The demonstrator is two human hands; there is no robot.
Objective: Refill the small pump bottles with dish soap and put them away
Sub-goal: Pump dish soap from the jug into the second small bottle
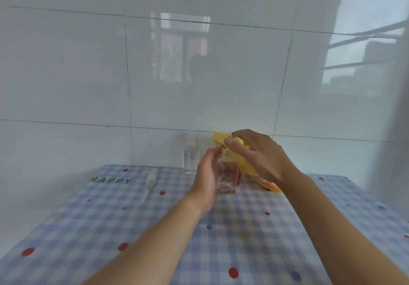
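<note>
1. At a desk (243, 229) spread with a blue checked cloth and set against a tiled wall, a person works at the filling step of the task: both hands meet over one small clear bottle (226, 176), its pump off and its neck open.

2. The left hand (204, 174) holds this bottle just above the cloth, thumb and fingers curled round its body and clamped on it. The bottle leans a little, its mouth turned up toward the right hand.

3. The right hand (259, 156) grips a yellow soap container (218, 138), fingers over its top and thumb across its near side. The container lies slanted, its upper end right at the clear bottle's mouth and its orange-marked lower end down near the cloth.

4. Whether soap is running cannot be told; the clear bottle looks nearly empty, so the fill seems barely begun.

5. The next move likely calls for bringing the container's spout squarely over the narrow neck and tipping it gently, with the left hand keeping the bottle steady so nothing spills on the cloth.

6. A loose pump head (150, 179) lies on the cloth to the left, well apart from the hands, ready to be screwed back on.

7. A second clear pump bottle (192, 159) stands upright against the wall, just behind the left hand.
</note>
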